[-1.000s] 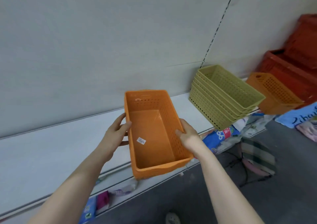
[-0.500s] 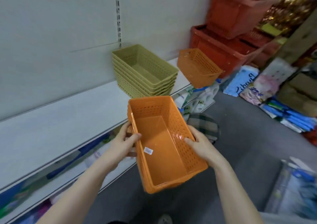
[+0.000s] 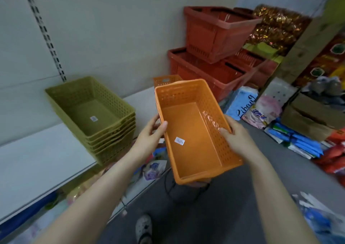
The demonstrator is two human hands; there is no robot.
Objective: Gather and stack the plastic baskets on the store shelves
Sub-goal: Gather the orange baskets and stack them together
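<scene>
I hold an orange perforated basket (image 3: 192, 131) in the air in front of the shelf, its open side up and a small white sticker on its floor. My left hand (image 3: 149, 133) grips its left long wall and my right hand (image 3: 236, 137) grips its right long wall. Behind its far end, a second orange basket (image 3: 164, 80) stands on the white shelf (image 3: 43, 154), mostly hidden. To the left on the same shelf sits a nested stack of several olive-green baskets (image 3: 93, 116).
Large red shopping baskets (image 3: 216, 36) are piled at the far end of the shelf. Packaged goods and cardboard boxes (image 3: 308, 120) crowd the floor on the right. A lower shelf holds packets below the white one. Grey floor and my shoe lie beneath the basket.
The view has swung right along the shelf and I have carried the orange basket toward the second orange basket. The green stack now lies to the left of my hands.
</scene>
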